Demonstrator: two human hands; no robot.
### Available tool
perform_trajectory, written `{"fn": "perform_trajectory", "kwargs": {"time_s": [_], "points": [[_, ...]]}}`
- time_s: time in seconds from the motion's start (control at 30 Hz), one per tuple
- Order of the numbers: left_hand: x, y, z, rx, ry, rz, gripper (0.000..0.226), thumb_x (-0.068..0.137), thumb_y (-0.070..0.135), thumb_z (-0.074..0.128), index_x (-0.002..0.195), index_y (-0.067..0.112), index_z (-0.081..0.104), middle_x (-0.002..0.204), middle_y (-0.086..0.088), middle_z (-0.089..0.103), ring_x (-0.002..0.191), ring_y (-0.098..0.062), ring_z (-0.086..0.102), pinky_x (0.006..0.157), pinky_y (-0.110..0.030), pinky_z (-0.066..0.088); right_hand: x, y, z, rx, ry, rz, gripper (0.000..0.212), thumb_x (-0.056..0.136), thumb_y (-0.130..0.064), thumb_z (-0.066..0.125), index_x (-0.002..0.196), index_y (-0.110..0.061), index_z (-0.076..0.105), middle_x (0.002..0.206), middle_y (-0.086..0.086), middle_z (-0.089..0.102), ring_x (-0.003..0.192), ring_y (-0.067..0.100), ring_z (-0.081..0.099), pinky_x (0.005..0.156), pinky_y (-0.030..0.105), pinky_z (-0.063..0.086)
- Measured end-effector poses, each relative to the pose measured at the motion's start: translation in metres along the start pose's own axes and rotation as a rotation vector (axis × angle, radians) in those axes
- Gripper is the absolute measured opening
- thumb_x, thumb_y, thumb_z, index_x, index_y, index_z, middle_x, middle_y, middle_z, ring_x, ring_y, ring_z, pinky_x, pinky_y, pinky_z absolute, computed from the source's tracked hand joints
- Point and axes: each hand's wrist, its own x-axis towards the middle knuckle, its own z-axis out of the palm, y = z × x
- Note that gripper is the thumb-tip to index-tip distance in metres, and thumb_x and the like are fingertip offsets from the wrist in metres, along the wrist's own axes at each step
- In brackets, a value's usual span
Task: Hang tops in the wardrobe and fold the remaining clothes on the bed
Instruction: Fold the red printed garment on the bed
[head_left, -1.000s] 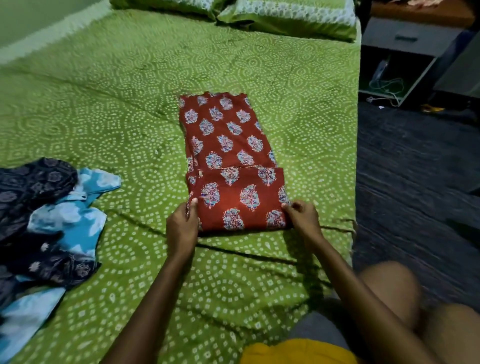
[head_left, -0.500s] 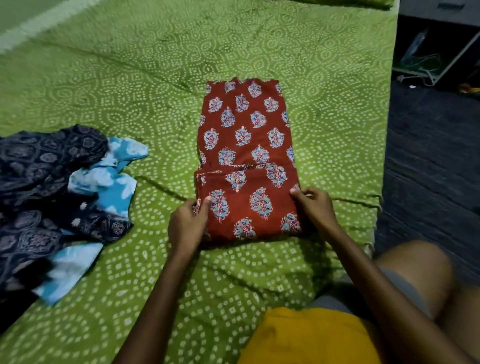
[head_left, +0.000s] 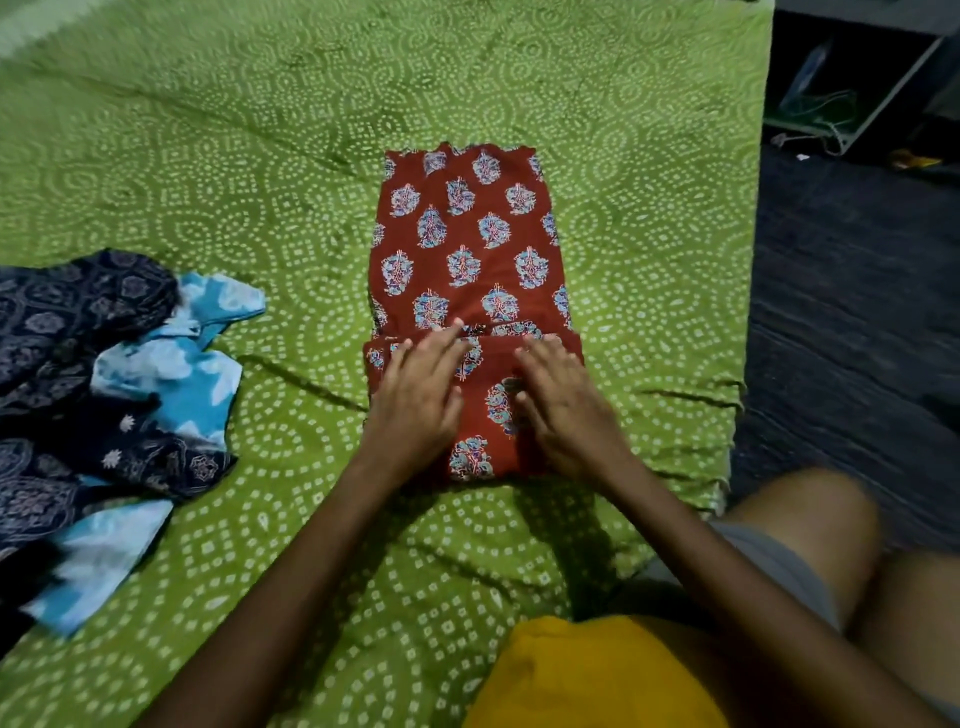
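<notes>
Both hands have moved from the side edges of the folded section onto its top surface since the earlier frames. Left hand (head_left: 421, 400) lies flat on the red printed garment (head_left: 467, 244), fingers straight and slightly spread, fingertips at the upper edge of the fold; it grips nothing. Right hand (head_left: 563, 408) lies flat beside it on the same folded section, fingers straight, fingertips close to the fold edge; it also grips nothing. The two hands are near each other but apart, with a strip of red cloth visible between them.

The garment lies lengthwise on the green patterned bedsheet (head_left: 208, 156), near the right edge of the bed. Its near end is doubled over onto the rest, forming a thicker band under both palms; the far end lies flat in a single visible layer.

To the left, well apart from the garment, a loose pile of dark blue printed clothing (head_left: 67, 322) and light blue clothing (head_left: 176, 374) rests on the sheet, unfolded and overlapping.

Dark floor (head_left: 852, 312) borders the bed on the right.
</notes>
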Motion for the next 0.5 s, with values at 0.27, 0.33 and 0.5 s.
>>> {"fn": "perform_trajectory", "kwargs": {"time_s": [0.27, 0.33, 0.5], "points": [[0.035, -0.058, 0.026, 0.089, -0.451, -0.047, 0.085, 0.071, 0.073, -0.006, 0.147, 0.037, -0.002, 0.153, 0.015, -0.011, 0.145, -0.013, -0.01, 0.116, -0.038, -0.009, 0.057, 0.035, 0.029, -0.127, -0.146, 0.094, 0.091, 0.072, -0.074, -0.002, 0.151, -0.028, 0.008, 0.159, -0.005, 0.006, 0.146, 0.015, -0.004, 0.117, 0.035, -0.008], [0.034, -0.071, 0.022, 0.013, -0.442, 0.026, 0.082, 0.074, 0.078, -0.005, 0.144, 0.035, -0.006, 0.151, 0.016, -0.012, 0.144, -0.01, -0.012, 0.116, -0.035, -0.009, 0.059, 0.037, 0.023, -0.137, -0.143, 0.061, 0.093, 0.073, -0.073, -0.003, 0.151, -0.024, 0.006, 0.159, -0.003, 0.004, 0.146, 0.015, -0.006, 0.116, 0.034, -0.01], [0.007, -0.087, 0.024, -0.119, -0.377, 0.086, 0.082, 0.078, 0.078, -0.011, 0.144, 0.031, 0.001, 0.152, 0.017, -0.003, 0.142, -0.005, -0.01, 0.111, -0.019, -0.013, -0.013, 0.039, 0.019, -0.121, -0.23, -0.336, 0.101, 0.075, -0.086, 0.013, 0.15, -0.02, 0.003, 0.158, 0.0, 0.002, 0.146, 0.016, -0.003, 0.117, 0.037, -0.005]]}}
